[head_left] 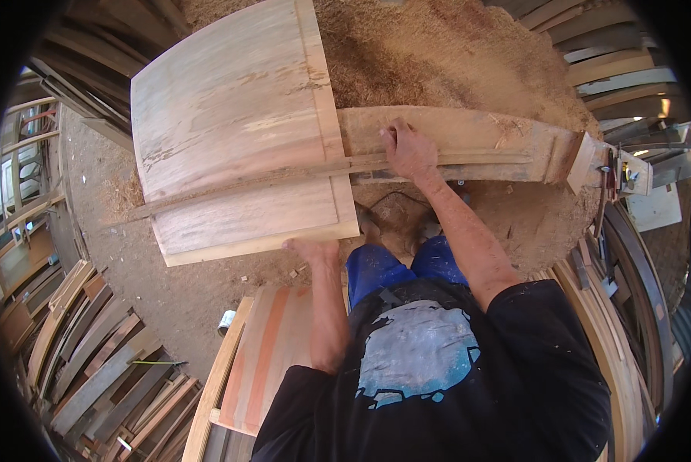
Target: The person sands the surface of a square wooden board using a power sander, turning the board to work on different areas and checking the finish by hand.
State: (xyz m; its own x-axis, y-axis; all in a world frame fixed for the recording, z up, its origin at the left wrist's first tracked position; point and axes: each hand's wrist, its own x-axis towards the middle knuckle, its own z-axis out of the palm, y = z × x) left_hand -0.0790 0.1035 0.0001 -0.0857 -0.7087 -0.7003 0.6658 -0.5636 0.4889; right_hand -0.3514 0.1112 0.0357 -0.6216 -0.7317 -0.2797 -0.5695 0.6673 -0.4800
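Note:
A wide, pale wooden panel (238, 115) lies across the left part of a plank bench (476, 127). Along both runs a long thin wooden strip (284, 174), its left end reaching past the panel's edge. My right hand (412, 150) is closed over this strip on the bench, just right of the panel; its curled fingers partly hide what is beneath them. At the panel's near edge, close to its right corner, my left hand (315, 249) grips the rim. The fingers of that hand are mostly hidden by the panel.
Sawdust (415, 54) is heaped beyond the bench. A wooden block (579, 162) stands at its right end. A striped wooden board (265, 362) lies at my lower left, near a small can (226, 322). Stacked timber (103, 369) lines both sides.

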